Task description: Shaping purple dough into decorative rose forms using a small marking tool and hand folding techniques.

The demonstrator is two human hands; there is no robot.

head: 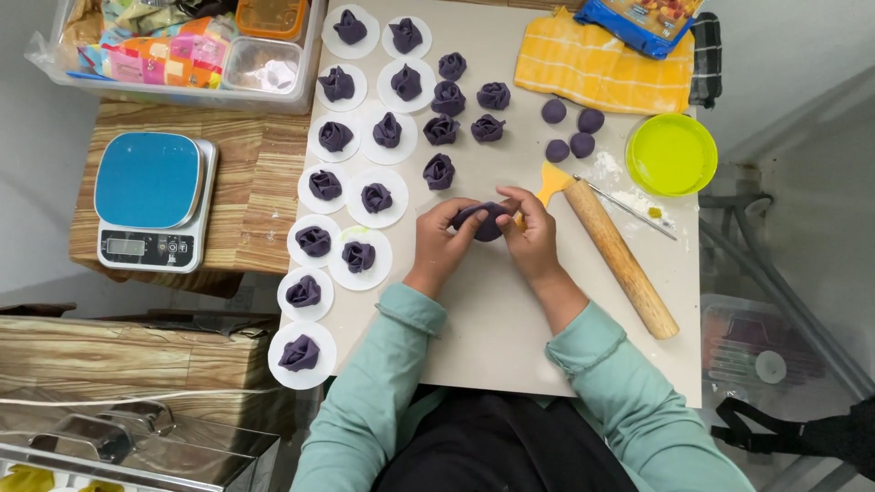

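Left hand [439, 239]: your fingers curl closed round the dough [483, 221].
Right hand [531, 228]: pinching the same dough.
Dough: purple, held between both hands above the board [492, 337].
Beside: rolling pin [622, 258].

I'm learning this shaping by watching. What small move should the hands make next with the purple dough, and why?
Probably keep folding the purple dough piece with the left hand and right hand: it looks smoother than the finished rose shapes on white paper rounds.
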